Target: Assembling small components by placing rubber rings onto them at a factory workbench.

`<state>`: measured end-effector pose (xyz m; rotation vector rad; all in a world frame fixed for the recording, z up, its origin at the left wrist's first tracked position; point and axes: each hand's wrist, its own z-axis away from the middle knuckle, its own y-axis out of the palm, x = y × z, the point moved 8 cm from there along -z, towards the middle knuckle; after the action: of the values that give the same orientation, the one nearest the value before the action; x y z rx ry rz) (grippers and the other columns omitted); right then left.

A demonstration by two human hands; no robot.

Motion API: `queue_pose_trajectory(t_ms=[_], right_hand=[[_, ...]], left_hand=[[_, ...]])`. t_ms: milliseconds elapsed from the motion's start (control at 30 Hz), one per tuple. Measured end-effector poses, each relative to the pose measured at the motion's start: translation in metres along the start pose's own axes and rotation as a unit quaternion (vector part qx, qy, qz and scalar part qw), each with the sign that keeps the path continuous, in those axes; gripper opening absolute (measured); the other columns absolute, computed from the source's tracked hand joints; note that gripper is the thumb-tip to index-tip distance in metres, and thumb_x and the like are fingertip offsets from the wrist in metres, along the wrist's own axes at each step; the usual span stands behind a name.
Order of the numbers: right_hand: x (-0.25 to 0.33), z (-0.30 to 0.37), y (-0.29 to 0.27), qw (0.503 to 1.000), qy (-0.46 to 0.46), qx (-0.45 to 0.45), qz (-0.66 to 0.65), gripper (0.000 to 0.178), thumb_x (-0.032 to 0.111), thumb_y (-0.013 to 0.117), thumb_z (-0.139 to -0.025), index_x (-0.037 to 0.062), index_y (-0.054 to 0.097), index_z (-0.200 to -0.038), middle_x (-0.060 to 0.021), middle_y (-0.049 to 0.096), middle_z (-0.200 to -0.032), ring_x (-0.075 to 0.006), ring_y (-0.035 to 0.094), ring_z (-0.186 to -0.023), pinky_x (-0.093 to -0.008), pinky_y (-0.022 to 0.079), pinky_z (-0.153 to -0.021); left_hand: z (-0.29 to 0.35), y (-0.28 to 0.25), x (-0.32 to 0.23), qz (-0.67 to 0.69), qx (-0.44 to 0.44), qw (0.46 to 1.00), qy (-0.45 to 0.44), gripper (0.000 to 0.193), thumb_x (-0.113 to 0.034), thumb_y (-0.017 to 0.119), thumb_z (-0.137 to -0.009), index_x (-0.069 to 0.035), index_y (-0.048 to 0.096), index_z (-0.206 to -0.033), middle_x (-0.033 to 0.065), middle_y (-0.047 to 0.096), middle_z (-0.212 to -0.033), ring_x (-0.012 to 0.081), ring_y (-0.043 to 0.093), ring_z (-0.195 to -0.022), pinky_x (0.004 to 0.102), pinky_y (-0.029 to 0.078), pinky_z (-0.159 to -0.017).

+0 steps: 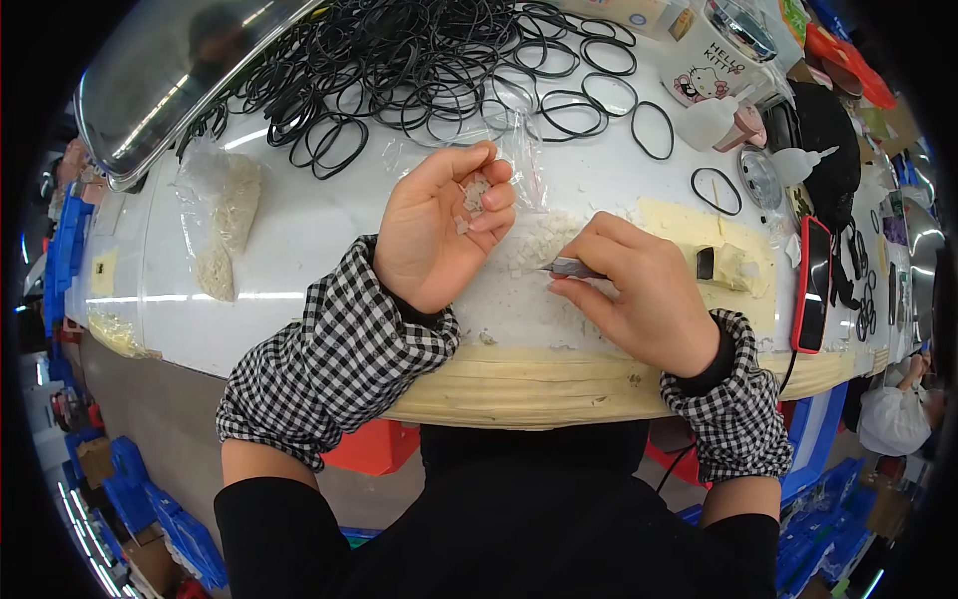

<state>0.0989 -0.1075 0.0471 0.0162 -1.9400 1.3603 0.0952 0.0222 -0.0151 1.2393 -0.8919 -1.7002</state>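
My left hand (429,235) is turned palm up with its fingers curled in. Several small whitish, see-through pieces (476,193) lie in it, against the fingers. Pinched between the thumb and fingers of my right hand (644,295) is a slim grey tool (576,268) with a narrow tip; its exact kind is partly hidden. That tip points left at a loose pile of similar whitish pieces (544,243) on the white table. A clear plastic bag (521,165) lies just beyond my left hand. Checked sleeve covers are on both forearms.
A tangled heap of black rubber rings (399,60) spreads across the back. At the left are a filled clear bag (225,220) and a shiny metal tray (150,90). To the right lie yellowish paper (659,225), a red-cased phone (812,285) and a white mug (704,65).
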Motion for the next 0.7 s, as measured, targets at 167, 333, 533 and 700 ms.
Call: queue_pose_trajectory(t_ms=[167,333,533,700], right_hand=[[0.002,-0.002,0.017,0.996,0.013,0.046,0.076,0.015,0.013,0.065,-0.078,0.0037,0.054,-0.082,-0.0091,0.051,-0.079,-0.028,0.055,-0.062,-0.0376,0.044,-0.053],[0.002,-0.003,-0.005,0.997,0.004,-0.077,0.012,0.015,0.01,0.064,-0.08,0.0018,0.052,-0.085,-0.011,0.049,-0.079,-0.0285,0.054,-0.063,-0.0362,0.042,-0.053],[0.006,-0.005,-0.036,0.987,-0.008,-0.157,-0.041,0.013,0.003,0.063,-0.081,-0.0002,0.053,-0.089,-0.0111,0.047,-0.078,-0.0253,0.051,-0.061,-0.031,0.041,-0.052],[0.01,-0.004,-0.035,0.98,-0.019,-0.184,-0.077,0.013,-0.002,0.064,-0.077,0.0009,0.057,-0.088,-0.0085,0.052,-0.08,-0.0191,0.055,-0.061,-0.0282,0.043,-0.051]], left_hand=[[-0.002,-0.004,-0.004,-0.008,0.006,1.0,0.004,0.011,-0.014,0.051,-0.09,-0.003,0.049,-0.09,0.0034,0.05,-0.075,0.0095,0.038,-0.056,0.021,0.03,-0.048],[0.003,-0.002,0.006,-0.15,-0.016,0.988,-0.021,0.017,-0.021,0.053,-0.092,-0.005,0.052,-0.088,-0.0028,0.044,-0.064,0.0063,0.034,-0.052,0.0194,0.027,-0.047],[0.018,0.017,0.036,-0.241,0.059,0.962,-0.112,0.027,-0.025,0.051,-0.095,0.001,0.058,-0.099,-0.0068,0.036,-0.06,0.0032,0.03,-0.053,0.018,0.027,-0.048],[0.021,0.02,0.04,-0.222,0.097,0.961,-0.134,0.026,-0.021,0.049,-0.095,0.002,0.059,-0.103,-0.007,0.037,-0.06,0.0031,0.029,-0.052,0.018,0.026,-0.048]])
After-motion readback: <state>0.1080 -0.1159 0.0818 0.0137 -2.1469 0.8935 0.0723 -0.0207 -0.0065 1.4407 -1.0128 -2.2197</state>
